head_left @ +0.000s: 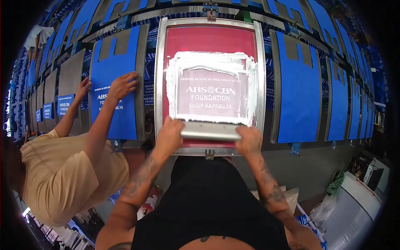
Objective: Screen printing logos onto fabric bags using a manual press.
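In front of me lies a screen-printing frame (260, 83) with metal edges and a red mesh (210, 38). Thick white ink (172, 98) rings a pale printed-letter area at its middle. A metal squeegee (209, 131) rests across the near part of the mesh, below the lettering. My left hand (170, 135) is closed around its left end. Its right end is gripped by my right hand (250, 141). Whatever lies beneath the screen is mostly hidden by the mesh and ink.
Flat blue bags (298, 91) lie on grey boards in rows on both sides. At left, a co-worker in a tan shirt (71, 175) reaches over a printed blue bag (121, 121). A metal hinge clamp (211, 14) sits at the frame's far edge. A large drum-like container (350, 208) stands lower right.
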Demonstrator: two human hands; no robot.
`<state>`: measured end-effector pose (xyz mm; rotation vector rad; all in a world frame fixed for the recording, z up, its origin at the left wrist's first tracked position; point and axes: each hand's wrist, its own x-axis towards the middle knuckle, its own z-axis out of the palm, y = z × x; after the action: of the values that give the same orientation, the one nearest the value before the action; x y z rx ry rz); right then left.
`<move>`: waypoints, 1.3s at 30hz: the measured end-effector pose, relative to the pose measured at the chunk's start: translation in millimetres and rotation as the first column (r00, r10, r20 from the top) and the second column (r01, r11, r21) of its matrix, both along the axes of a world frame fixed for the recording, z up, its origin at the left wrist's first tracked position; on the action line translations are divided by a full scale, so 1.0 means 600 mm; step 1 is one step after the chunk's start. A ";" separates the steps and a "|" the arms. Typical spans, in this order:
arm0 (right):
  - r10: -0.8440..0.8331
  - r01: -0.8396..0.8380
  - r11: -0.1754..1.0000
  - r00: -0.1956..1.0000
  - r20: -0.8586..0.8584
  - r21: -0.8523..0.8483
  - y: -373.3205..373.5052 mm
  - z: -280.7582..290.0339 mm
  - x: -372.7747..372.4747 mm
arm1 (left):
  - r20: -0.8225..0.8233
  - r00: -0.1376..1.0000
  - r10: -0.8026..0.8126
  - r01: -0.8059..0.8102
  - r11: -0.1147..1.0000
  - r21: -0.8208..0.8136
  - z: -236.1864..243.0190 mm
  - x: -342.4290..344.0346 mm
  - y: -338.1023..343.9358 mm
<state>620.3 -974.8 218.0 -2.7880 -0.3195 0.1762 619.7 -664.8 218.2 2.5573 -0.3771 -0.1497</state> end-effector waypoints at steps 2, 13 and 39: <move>-0.116 0.090 0.977 0.985 -0.127 -0.192 0.016 -0.001 0.111 | -0.103 0.995 -0.015 0.027 0.992 0.122 -0.017 0.113 0.006; 0.009 -0.009 0.999 1.000 -0.003 -0.049 -0.025 0.030 0.010 | 0.066 0.994 -0.084 0.080 0.995 0.064 0.023 -0.004 -0.006; 0.189 -0.284 0.899 0.938 -0.291 -0.332 0.081 0.112 0.573 | 0.048 0.996 -0.070 0.052 0.949 0.312 0.067 0.505 0.043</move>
<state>964.0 -926.1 285.4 -3.0346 -0.6217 0.7146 922.7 -639.0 258.6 2.8671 -0.4889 -0.1685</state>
